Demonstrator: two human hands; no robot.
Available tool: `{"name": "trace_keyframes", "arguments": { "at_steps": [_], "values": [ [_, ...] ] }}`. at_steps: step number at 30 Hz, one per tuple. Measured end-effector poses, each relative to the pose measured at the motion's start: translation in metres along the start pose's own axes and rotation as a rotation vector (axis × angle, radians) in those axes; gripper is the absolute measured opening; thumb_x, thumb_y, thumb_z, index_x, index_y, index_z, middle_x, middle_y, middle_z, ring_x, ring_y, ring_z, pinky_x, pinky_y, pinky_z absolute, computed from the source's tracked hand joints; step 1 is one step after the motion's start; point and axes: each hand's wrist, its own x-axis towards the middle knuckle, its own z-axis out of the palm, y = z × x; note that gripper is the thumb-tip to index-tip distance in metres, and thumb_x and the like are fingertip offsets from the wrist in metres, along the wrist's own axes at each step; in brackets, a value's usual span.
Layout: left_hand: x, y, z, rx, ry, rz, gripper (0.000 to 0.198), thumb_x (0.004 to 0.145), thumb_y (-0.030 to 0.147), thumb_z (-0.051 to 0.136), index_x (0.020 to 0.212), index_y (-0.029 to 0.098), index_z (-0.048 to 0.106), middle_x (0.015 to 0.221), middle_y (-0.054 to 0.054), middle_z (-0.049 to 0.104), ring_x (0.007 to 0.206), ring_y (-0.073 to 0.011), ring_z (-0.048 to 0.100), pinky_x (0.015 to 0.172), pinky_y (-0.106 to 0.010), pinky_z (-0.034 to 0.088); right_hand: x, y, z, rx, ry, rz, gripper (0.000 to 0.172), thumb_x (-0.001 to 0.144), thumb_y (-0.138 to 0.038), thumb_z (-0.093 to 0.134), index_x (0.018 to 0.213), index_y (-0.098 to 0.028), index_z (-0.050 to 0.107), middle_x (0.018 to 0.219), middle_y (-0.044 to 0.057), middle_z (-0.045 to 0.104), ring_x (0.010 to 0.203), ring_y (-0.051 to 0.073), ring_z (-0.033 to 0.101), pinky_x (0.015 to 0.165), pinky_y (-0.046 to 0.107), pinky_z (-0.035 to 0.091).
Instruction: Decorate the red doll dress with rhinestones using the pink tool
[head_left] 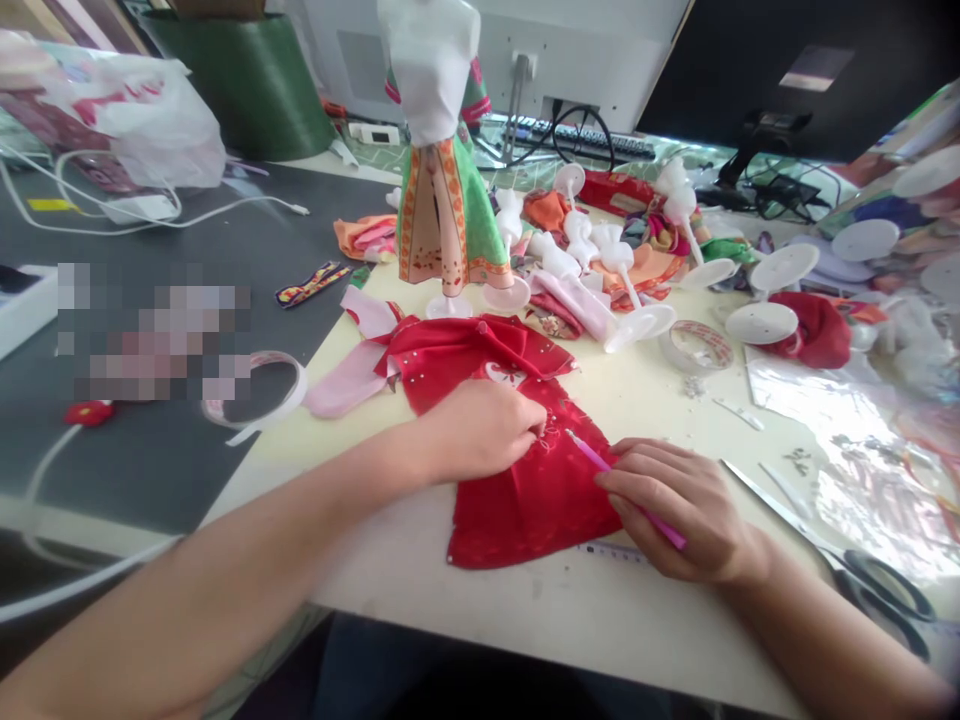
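Note:
A small red garment with white floral decoration and small shiny dots lies spread on the pale table. Over its middle is my left hand, fingers curled and pressed together close to the cloth. What they pinch, if anything, is hidden. My right hand is closed around a slim pink pen-like tool, whose pale tip points at the decoration near my left fingertips. Pink cloth pieces extend from the garment's left side. Part of a ruler shows under its lower right edge.
Behind the garment stands a small dressed mannequin, with several white mini mannequins lying to its right. Scissors rest beside my right forearm. Tape rolls flank the work area. Monitors stand at the back.

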Motion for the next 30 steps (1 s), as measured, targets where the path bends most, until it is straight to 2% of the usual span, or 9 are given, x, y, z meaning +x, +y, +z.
{"name": "trace_keyframes", "arguments": {
  "at_steps": [6,13,20,30],
  "values": [
    [-0.002,-0.005,-0.019,-0.013,0.030,-0.110,0.019,0.081,0.017,0.049,0.079,0.017,0.068,0.076,-0.004,0.069,0.068,-0.0159,0.060,0.059,-0.026,0.038,-0.004,0.000,0.002,0.053,-0.066,0.009,0.021,0.079,-0.004,0.047,0.097,-0.013,0.055,0.072,0.005,0.060,0.068,0.016,0.059,0.064,0.034,0.054],
    [-0.006,-0.012,-0.027,-0.036,0.177,-0.162,0.020,0.081,0.016,0.049,0.078,0.018,0.069,0.074,-0.001,0.069,0.065,-0.0128,0.058,0.059,-0.024,0.037,-0.006,0.001,0.000,0.086,-0.124,0.036,0.019,0.081,-0.006,0.049,0.097,-0.013,0.055,0.077,0.007,0.061,0.075,0.018,0.058,0.066,0.035,0.052],
    [-0.003,-0.007,-0.024,-0.004,0.049,-0.156,0.019,0.082,0.017,0.047,0.076,0.017,0.066,0.076,-0.002,0.068,0.069,-0.0139,0.058,0.062,-0.026,0.037,-0.007,-0.001,0.000,0.094,-0.147,0.043,0.017,0.081,-0.006,0.047,0.095,-0.013,0.056,0.076,0.007,0.060,0.072,0.017,0.058,0.067,0.034,0.051],
    [-0.001,-0.004,-0.019,0.028,-0.010,-0.145,0.019,0.084,0.017,0.046,0.076,0.016,0.064,0.077,-0.003,0.067,0.068,-0.0141,0.057,0.060,-0.026,0.036,-0.005,-0.003,0.000,0.098,-0.158,0.041,0.017,0.081,-0.005,0.046,0.091,-0.013,0.057,0.075,0.007,0.060,0.070,0.017,0.057,0.066,0.034,0.049]
  ]
}}
